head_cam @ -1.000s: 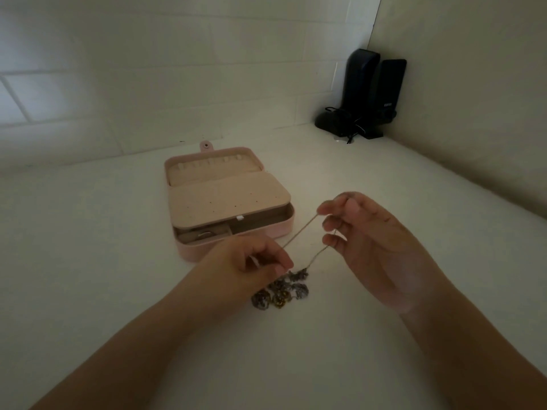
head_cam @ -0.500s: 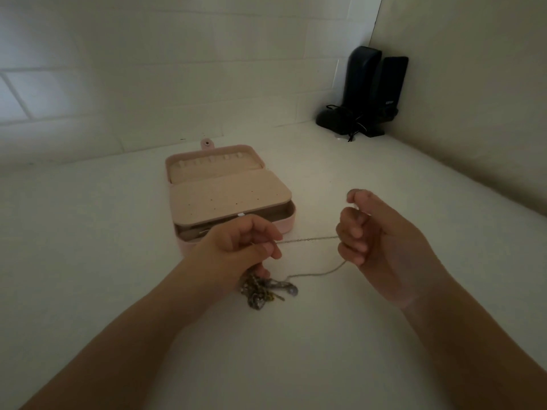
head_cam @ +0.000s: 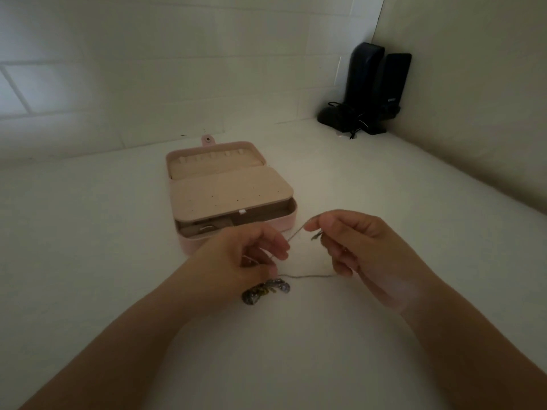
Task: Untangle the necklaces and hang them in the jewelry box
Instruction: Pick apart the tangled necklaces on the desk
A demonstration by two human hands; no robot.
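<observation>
Two hands work one thin chain [head_cam: 307,276] over the white bench [head_cam: 88,261]. The left hand [head_cam: 236,261] pinches the chain between thumb and forefinger; the right hand [head_cam: 355,247] pinches its other stretch at the fingertips, a small end piece — possibly the clasp, though it is too blurred to tell — dangling beside them. Between the two grips the chain runs along a left-right axis, one span taut and higher, one sagging lower toward the charm cluster [head_cam: 266,290], which lies on the bench just near of the left hand. The open jewelry box [head_cam: 231,196] sits just far of the left hand, so that hand is nearer its hooks [head_cam: 211,155] — they line the far lid.
</observation>
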